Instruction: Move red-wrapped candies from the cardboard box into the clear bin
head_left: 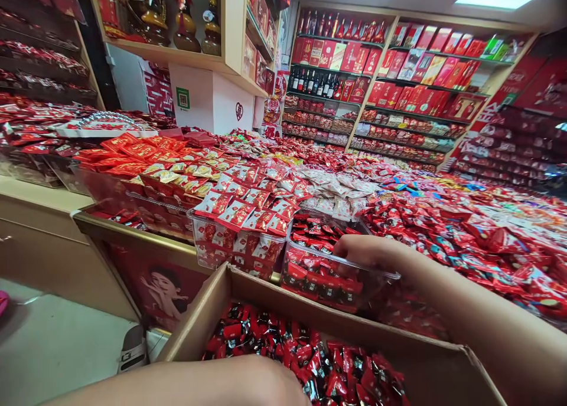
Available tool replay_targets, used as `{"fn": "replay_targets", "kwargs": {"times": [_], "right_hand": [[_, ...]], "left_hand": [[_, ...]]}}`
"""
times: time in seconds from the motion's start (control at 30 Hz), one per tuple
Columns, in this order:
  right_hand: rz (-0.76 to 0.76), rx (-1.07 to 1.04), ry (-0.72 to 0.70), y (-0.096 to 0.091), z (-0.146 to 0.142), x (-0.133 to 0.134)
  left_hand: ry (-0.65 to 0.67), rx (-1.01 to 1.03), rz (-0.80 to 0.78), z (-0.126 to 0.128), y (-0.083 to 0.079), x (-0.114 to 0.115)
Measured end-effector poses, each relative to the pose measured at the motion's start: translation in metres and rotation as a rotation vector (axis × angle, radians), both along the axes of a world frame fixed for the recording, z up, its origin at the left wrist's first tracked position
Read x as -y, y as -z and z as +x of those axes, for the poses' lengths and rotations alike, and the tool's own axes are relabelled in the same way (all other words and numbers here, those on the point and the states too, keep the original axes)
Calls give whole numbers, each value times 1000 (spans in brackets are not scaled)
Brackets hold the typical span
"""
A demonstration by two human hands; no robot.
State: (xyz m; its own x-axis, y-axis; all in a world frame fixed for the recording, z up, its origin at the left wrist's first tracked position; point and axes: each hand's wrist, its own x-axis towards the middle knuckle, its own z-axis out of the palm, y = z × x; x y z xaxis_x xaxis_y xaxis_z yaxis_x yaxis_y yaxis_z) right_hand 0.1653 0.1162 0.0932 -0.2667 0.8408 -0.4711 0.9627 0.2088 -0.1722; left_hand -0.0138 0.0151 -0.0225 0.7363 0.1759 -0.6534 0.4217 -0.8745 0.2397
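Note:
An open cardboard box [349,314] in front of me holds a loose heap of small red-and-black wrapped candies [319,359]. My left hand [270,379] lies low over this heap; its fingers are hidden behind the back of the hand and the lower picture edge. My right hand [361,252] reaches into a clear plastic bin [301,249] just beyond the box, its fingers bent down among similar red-and-black candies [330,289]. What these fingers hold, if anything, is hidden. Left of that bin stands another clear bin with neatly stacked red-and-white packets [237,212].
White packets [341,187] and a broad spread of red candies [443,235] cover the display behind. Orange-red packets [133,149] lie to the left. Shelves of bottles and boxes [341,58] line the back wall. A sandal [133,347] is on the floor at left.

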Motion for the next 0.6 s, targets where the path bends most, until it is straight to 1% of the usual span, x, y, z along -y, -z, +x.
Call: {"fn": "replay_targets", "kwargs": {"times": [0.1, 0.17, 0.3, 0.4, 0.43, 0.5, 0.57, 0.6], "right_hand": [[43, -50, -3, 2, -1, -1], [80, -75, -7, 3, -3, -2], [116, -109, -25, 8, -8, -1], [131, -118, -38, 10, -8, -3], [156, -115, -32, 8, -7, -3], [253, -97, -2, 0, -4, 1], [403, -109, 42, -14, 1, 15], [459, -152, 63, -22, 3, 27]], "left_hand": [[-11, -59, -21, 1, -9, 0], [-44, -46, -33, 0, -13, 0], [-90, 26, -18, -3, -13, -2], [-90, -3, -3, -4, -13, -2], [-81, -22, 9, -4, -14, -2], [-74, -50, 40, -4, -16, -1], [-101, -39, 60, -5, -17, -2], [-122, -17, 74, -6, -16, -3]]}}
